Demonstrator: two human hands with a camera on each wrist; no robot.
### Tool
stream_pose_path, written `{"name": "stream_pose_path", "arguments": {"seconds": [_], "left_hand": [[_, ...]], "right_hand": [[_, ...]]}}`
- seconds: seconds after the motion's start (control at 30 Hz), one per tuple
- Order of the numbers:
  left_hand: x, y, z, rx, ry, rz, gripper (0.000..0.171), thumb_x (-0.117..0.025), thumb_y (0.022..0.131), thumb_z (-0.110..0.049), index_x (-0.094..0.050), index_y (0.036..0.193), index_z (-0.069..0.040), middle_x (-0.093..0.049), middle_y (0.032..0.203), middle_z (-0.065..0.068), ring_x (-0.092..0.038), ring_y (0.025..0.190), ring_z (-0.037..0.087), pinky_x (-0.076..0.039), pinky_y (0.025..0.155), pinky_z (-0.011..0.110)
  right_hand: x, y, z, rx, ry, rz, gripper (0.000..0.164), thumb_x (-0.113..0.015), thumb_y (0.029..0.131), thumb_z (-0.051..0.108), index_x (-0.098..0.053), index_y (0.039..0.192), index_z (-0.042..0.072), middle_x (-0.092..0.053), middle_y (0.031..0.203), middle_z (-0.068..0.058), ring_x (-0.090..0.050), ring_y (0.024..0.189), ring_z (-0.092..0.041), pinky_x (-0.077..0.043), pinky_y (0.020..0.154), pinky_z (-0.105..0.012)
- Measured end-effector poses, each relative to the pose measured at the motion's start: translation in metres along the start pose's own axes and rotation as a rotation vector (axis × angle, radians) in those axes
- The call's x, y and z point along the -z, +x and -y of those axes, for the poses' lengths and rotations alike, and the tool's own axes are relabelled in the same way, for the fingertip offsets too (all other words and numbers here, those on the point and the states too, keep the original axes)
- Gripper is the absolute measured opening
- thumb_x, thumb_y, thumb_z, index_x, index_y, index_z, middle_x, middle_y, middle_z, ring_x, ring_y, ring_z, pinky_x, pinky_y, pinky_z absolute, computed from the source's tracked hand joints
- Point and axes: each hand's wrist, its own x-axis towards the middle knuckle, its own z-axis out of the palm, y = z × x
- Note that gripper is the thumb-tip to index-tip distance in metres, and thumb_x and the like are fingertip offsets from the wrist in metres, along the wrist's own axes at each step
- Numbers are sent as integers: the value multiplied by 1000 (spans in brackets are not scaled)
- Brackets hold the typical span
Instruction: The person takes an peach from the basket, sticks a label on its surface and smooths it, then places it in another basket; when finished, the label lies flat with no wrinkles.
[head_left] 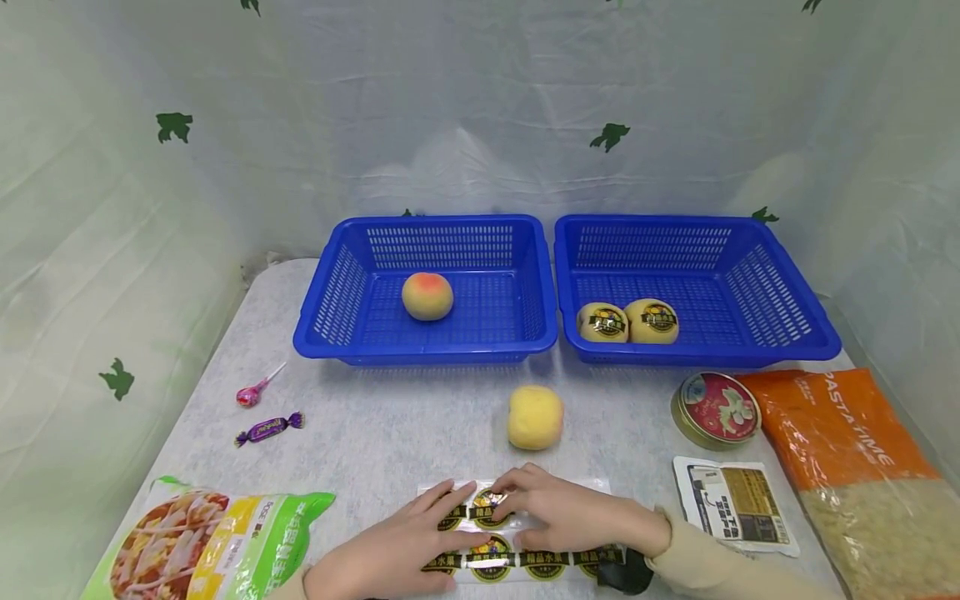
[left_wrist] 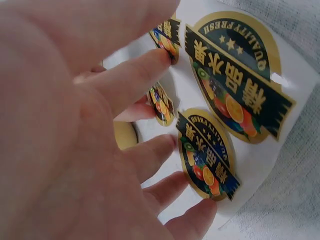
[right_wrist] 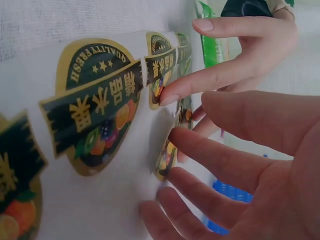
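A white sheet of fruit stickers [head_left: 596, 485] lies at the table's near edge, printed with dark green and gold labels. My left hand [head_left: 397, 546] rests on its left part with fingers spread and nearly straight. My right hand [head_left: 566, 508] is over the middle, fingers bent loosely downward. In the right wrist view one sticker [right_wrist: 167, 155] stands partly lifted off the backing. The right index fingertip touches that sticker's edge; the thumb stays apart. Just beyond the hands sits a yellow peach [head_left: 535, 417], with no label showing.
A left blue basket [head_left: 420, 346] holds one peach [head_left: 427, 297]; a right blue basket [head_left: 697, 358] holds two labelled peaches [head_left: 652, 322]. Rightward lie a round tin [head_left: 716, 410], a white pouch [head_left: 737, 504] and a pasta bag [head_left: 862, 467]. Leftward: a lollipop [head_left: 251, 394], purple candy [head_left: 270, 428], green food bag [head_left: 210, 542].
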Motion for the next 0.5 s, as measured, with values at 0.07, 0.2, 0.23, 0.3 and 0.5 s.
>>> {"name": "stream_pose_path", "arguments": {"seconds": [0.07, 0.2, 0.23, 0.3, 0.5], "left_hand": [[-1, 0, -1, 4, 3, -6, 48, -56, 86, -37, -44, 132, -34, -19, 146, 11, -20, 128, 40, -33, 93, 52], [-2, -1, -2, 8, 6, -22, 47, -56, 86, -37, -46, 131, -32, -19, 146, 11, -20, 129, 39, -33, 94, 51], [-2, -1, -3, 8, 9, -27, 47, -56, 86, -37, -46, 131, -32, -19, 146, 11, -20, 129, 39, -33, 94, 51], [-3, -2, -3, 6, 10, -33, 47, -56, 86, -37, -46, 131, -31, -19, 146, 11, -20, 129, 39, -34, 94, 51], [-4, -2, -4, -5, 38, -49, 47, -57, 85, -37, -48, 130, -30, -21, 146, 12, -22, 128, 39, -34, 94, 50]], "right_hand": [[-1, 0, 0, -29, 13, -10, 29, -60, 85, 23, -62, 113, 15, -46, 124, -1, -40, 113, -16, -38, 93, -31], [-2, 1, 1, -86, 48, -13, 29, -60, 84, 25, -64, 112, 18, -43, 128, -2, -39, 113, -16, -38, 92, -33], [-3, 2, 2, -90, 55, -12, 28, -60, 85, 26, -64, 112, 18, -42, 129, -2, -38, 114, -16, -37, 92, -34], [-3, 2, 2, -87, 71, -9, 26, -60, 85, 26, -65, 110, 19, -42, 129, -2, -37, 115, -17, -37, 92, -34], [-5, 5, 3, -55, 143, -73, 24, -61, 82, 13, -66, 105, 13, -48, 117, 3, -43, 109, -11, -39, 90, -29]]}}
